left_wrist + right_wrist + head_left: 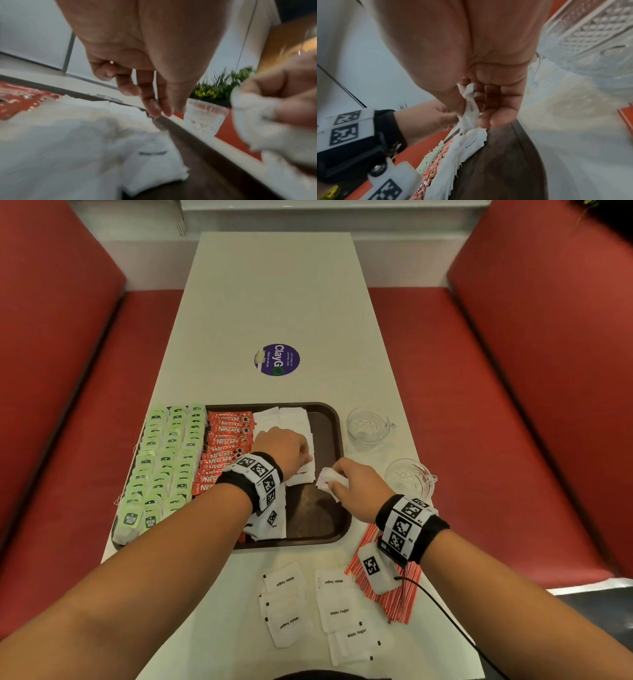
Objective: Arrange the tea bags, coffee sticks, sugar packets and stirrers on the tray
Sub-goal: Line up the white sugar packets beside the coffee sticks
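Observation:
A brown tray (330, 422) holds rows of green tea bags (164, 460), red coffee sticks (226, 440) and white sugar packets (291, 419). My left hand (305, 455) hovers over the sugar row, its fingers (154, 108) pointing down and touching the packets' edge. Just right of it, above the tray's right side, my right hand (337, 479) pinches a small bunch of sugar packets (469, 108). More loose sugar packets (318, 611) lie on the table in front of the tray. Red striped stirrers (400, 601) lie under my right wrist.
Two cut-glass cups (366, 426) (409, 477) stand right of the tray, the nearer one close to my right hand. A round purple sticker (277, 359) marks the white table (274, 296) beyond the tray. Red bench seats flank both sides.

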Motion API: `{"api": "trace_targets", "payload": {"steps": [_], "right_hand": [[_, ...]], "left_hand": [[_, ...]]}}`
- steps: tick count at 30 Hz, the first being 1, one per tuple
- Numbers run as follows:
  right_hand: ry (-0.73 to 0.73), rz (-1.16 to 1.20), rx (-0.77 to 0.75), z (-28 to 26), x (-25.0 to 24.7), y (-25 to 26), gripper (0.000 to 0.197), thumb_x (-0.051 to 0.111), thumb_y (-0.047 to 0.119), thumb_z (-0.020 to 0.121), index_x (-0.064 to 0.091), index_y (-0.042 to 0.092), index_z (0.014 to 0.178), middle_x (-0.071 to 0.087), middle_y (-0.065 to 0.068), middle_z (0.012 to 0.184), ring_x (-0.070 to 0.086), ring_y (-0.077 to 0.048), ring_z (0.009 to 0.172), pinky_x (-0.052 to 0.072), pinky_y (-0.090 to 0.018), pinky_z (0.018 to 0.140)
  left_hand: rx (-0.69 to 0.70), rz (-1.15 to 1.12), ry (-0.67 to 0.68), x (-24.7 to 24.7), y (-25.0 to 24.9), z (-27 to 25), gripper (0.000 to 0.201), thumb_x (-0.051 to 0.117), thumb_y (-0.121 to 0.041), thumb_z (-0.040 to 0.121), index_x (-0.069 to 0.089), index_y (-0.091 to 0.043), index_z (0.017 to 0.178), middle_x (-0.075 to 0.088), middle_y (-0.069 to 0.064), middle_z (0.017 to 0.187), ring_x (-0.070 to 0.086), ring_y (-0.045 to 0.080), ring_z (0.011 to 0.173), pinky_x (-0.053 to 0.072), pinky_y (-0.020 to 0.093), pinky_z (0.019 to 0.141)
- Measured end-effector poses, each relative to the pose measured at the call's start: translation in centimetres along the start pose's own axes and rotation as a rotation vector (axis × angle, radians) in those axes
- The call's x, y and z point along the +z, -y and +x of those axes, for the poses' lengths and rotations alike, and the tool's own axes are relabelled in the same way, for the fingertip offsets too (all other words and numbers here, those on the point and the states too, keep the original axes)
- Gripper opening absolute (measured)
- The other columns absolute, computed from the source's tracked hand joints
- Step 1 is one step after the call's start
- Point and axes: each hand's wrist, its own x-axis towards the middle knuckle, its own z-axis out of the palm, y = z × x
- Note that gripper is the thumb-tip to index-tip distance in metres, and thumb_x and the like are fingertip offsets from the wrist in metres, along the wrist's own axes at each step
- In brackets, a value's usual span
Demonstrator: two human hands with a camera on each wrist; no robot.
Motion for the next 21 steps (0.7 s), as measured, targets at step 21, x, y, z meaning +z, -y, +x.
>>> {"api": "trace_targets", "payload": {"steps": [21], "right_hand": [[0.114,-0.200,-0.011,4.0,2.1,1.3,0.024,0.052,0.010,0.098,0.070,0.005,0.114,0.061,-0.011,0.121,0.060,-0.029,0.108,0.048,-0.034,0.094]], "left_hand": [[-0.169,-0.370,-0.045,2.2,2.2,-3.7,0.010,0.075,-0.036,0.084,0.069,-0.027,0.083,0.066,-0.012,0.082,0.062,0.010,0.082,0.052,0.030,0.077]]}}
